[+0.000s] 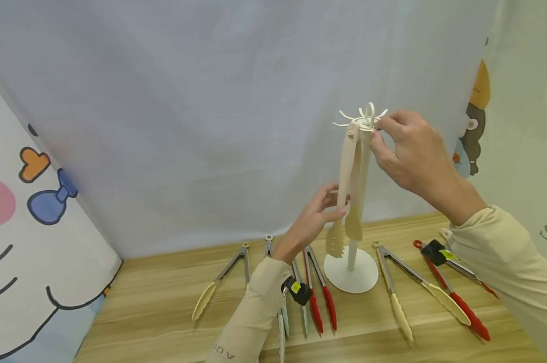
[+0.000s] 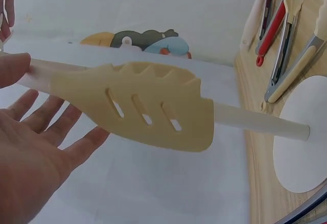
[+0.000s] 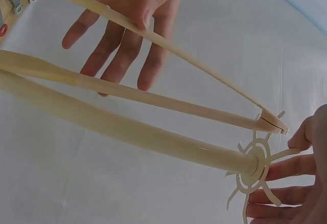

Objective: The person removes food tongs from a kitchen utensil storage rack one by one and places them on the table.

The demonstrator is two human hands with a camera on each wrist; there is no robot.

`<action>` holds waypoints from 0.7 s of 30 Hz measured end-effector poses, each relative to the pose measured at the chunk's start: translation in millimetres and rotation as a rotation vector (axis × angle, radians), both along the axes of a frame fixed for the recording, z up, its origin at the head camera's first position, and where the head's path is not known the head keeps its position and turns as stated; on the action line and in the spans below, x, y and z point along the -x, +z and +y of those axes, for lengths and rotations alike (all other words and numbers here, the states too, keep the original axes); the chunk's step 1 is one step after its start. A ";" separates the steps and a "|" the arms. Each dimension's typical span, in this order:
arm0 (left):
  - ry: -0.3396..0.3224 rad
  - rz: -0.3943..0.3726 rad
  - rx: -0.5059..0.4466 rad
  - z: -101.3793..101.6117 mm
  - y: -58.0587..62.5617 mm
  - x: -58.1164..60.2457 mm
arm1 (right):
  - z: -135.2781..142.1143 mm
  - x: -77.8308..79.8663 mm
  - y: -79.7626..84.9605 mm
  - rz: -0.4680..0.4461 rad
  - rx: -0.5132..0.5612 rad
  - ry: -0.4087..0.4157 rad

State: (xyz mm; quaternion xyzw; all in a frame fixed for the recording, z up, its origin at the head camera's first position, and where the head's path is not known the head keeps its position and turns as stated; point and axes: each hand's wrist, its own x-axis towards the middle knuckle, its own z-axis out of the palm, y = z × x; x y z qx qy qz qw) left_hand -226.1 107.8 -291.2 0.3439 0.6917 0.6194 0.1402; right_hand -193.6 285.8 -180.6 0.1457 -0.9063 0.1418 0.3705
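Observation:
A white utensil stand [image 1: 364, 151] with a ring of hooks on top stands on the table. From one of its hooks hangs a pair of beige tongs [image 1: 344, 166], head down; in the left wrist view the slotted, toothed head [image 2: 148, 111] of the tongs is close up. My left hand [image 1: 313, 217] is beside the tongs, its thumb against one arm and its spread, fairly straight fingers behind that arm. At the top of the stand, my right hand [image 1: 412, 146] pinches a hook [image 3: 286, 154] between thumb and fingers.
Yellow tongs [image 1: 216, 282] and red tongs [image 1: 316, 297] lie left of the round white base [image 1: 351, 277], among several pale ones. More yellow tongs [image 1: 402, 282] and red tongs [image 1: 459, 297] lie to the right. Behind the wooden table [image 1: 142, 302] hangs a pale cloth [image 1: 187, 126].

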 end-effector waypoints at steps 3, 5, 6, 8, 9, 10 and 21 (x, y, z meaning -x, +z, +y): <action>-0.048 -0.029 -0.028 0.4 -1.5 0.7 | -0.5 0.5 0.1 0.005 0.001 0.006; -0.074 -0.038 -0.045 0.7 -2.3 1.2 | -0.7 0.7 0.2 0.009 0.001 0.008; -0.081 -0.042 -0.054 0.7 -2.7 1.2 | -0.8 0.8 0.3 0.010 0.001 0.009; -0.086 -0.039 -0.072 0.7 -3.5 1.2 | -1.0 1.1 0.1 0.016 0.002 0.012; -0.081 -0.029 -0.073 0.5 -3.9 1.0 | -1.1 1.3 0.0 0.019 0.003 0.013; -0.078 -0.023 -0.074 0.4 -4.2 0.9 | -1.2 1.5 0.0 0.019 0.003 0.014; -0.171 -0.093 -0.215 8.5 -10.1 0.5 | -0.9 1.4 -0.7 0.019 0.002 0.013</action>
